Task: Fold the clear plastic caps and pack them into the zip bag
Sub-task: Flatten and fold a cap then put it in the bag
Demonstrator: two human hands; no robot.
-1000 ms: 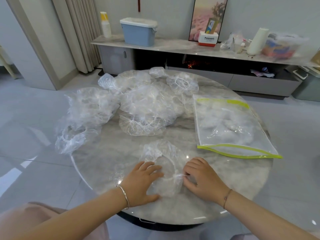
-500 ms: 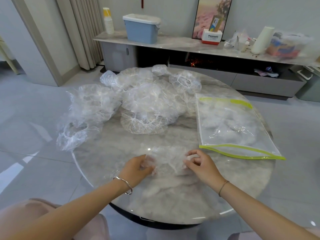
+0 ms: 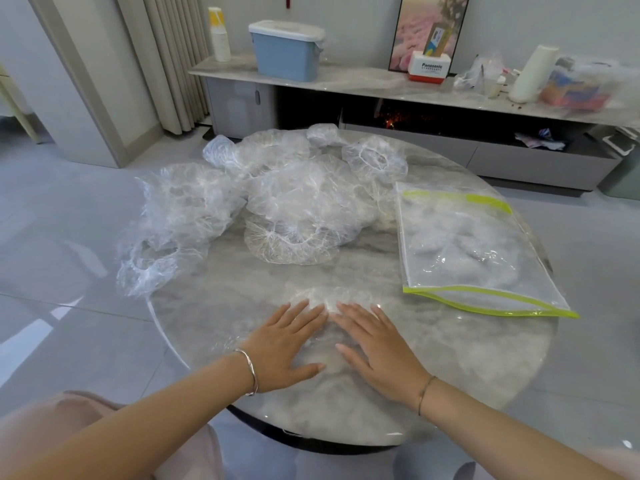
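Both flat, left hand (image 3: 287,344) and right hand (image 3: 377,348) press a crosswise cap (image 3: 329,296); bag (image 3: 491,303) beyond right hand holds folded caps (image 3: 460,251).

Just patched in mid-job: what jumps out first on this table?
The left hand and right hand press flat on a clear cap at the marble table's near edge. Behind them sprawls a heap of loose caps, and to the right lies the green-edged zip bag with crumpled plastic inside.

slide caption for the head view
Left hand and right hand press a clear cap onto the table, zip bag alongside.
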